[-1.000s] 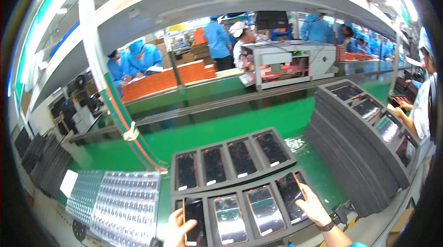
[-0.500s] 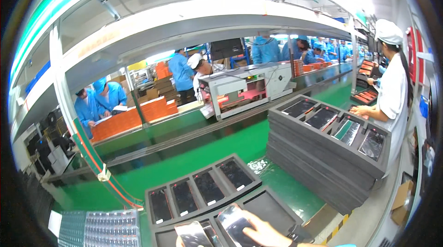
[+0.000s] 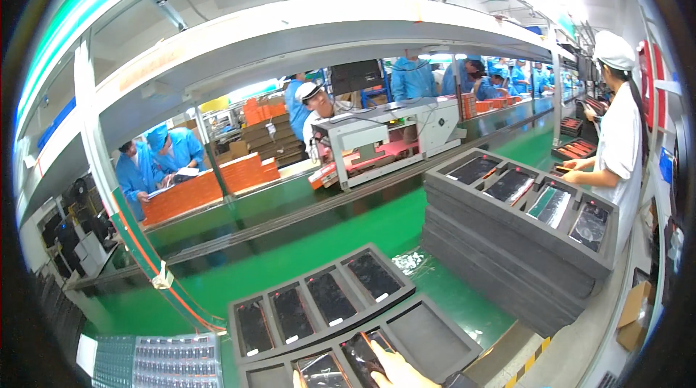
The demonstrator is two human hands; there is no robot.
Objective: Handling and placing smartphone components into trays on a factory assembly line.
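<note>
At the lower edge, a black foam tray (image 3: 433, 336) with rectangular slots lies in front of me. My right hand (image 3: 402, 372) grips the right edge of a dark phone (image 3: 360, 356) with an orange rim, which sits at a middle slot. Only the fingertips of my left hand (image 3: 296, 379) show, against the left side of a second glossy phone (image 3: 324, 370) lower in the same tray. The slot on the far right of this tray holds nothing. Just beyond, another foam tray (image 3: 317, 341) carries several dark phones with small white labels.
A tall stack of black foam trays (image 3: 500, 257) stands at the right, phones in its top one. Plastic blister sheets (image 3: 176, 360) lie at lower left. A metal post (image 3: 138, 239) rises at left. Beyond the green surface stands a grey machine (image 3: 391, 142); a co-worker (image 3: 620, 120) is at right.
Both phones, tilted and bright with reflections before, now lie lower and flatter at the near tray's slots. My hands have moved down with them. The co-worker's hands at right have shifted.
</note>
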